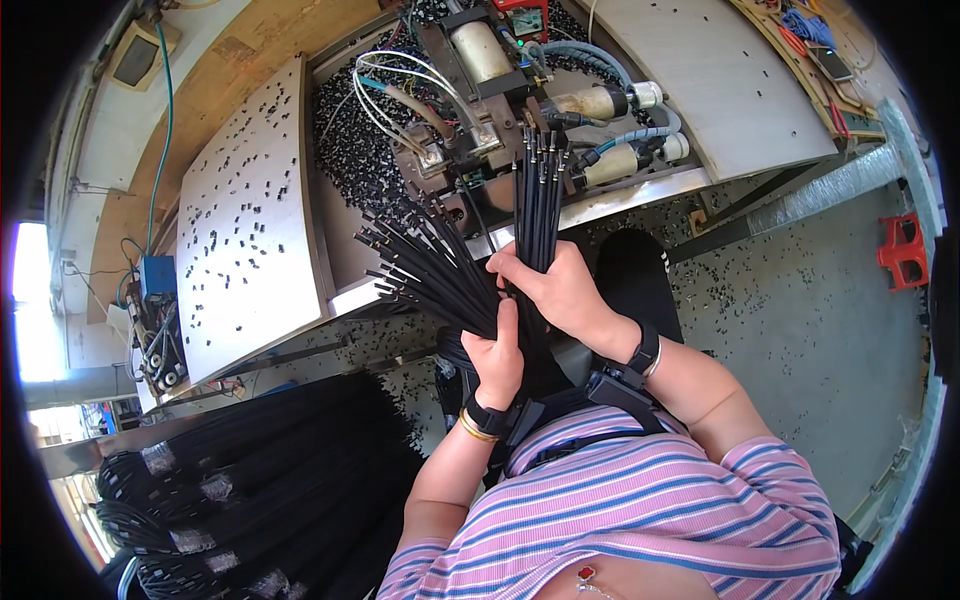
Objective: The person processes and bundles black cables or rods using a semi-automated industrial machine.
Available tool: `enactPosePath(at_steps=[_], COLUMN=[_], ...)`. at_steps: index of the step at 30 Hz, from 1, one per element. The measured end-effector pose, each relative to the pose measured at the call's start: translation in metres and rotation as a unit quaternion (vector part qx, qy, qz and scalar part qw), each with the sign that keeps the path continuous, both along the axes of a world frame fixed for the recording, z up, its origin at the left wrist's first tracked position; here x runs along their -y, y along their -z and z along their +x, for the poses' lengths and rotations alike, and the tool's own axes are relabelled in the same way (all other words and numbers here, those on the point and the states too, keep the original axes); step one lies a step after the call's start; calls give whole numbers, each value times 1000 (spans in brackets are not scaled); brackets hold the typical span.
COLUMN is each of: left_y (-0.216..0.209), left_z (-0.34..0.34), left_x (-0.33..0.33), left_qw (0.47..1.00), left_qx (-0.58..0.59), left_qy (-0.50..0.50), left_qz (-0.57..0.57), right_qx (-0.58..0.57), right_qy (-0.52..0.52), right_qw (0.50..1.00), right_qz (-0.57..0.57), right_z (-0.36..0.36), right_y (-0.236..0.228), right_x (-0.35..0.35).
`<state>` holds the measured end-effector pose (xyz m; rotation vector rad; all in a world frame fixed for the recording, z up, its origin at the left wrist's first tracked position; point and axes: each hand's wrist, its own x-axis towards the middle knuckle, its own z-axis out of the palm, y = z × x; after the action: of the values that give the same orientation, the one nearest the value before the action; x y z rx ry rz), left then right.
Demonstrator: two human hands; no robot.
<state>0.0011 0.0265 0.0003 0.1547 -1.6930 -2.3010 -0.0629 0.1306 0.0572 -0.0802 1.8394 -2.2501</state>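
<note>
My left hand [496, 355] is closed round a thick bundle of black cords [430, 262], whose tipped ends fan out to the upper left. My right hand [560, 290] grips a smaller bunch of black cords [540, 190], held upright with small metallic tips at the top. Both hands are close together in front of my body, just off the bench's front edge. Behind the cords stands a machine with a metal cylinder [482, 52], white wires and hoses. The lower lengths of the cords hang down, partly hidden by my hands.
Small black scraps cover the machine bed [350, 125] and dot the left white panel [240, 215] and the floor [760, 300]. Tied black cord bundles [270, 480] lie at lower left. A red stool [902, 252] stands far right. Tools and a phone [832, 64] lie at upper right.
</note>
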Motion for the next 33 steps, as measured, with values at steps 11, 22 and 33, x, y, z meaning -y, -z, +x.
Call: enactPosePath(at_steps=[11,22,33], left_y=[7,7,3], left_z=[-2,-4,-12], left_x=[3,2,7], left_qw=[999,999,1000], left_qx=[-16,-13,-14], left_qy=[-6,-19,-25], left_qz=[-32,-21,-11], right_qx=[-28,-57,-24], right_qy=[-51,-15,-6], right_qw=[998,998,1000], right_qz=[21,30,-5], right_z=[0,2,-6], right_y=[1,4,2], right_x=[-6,-5,3])
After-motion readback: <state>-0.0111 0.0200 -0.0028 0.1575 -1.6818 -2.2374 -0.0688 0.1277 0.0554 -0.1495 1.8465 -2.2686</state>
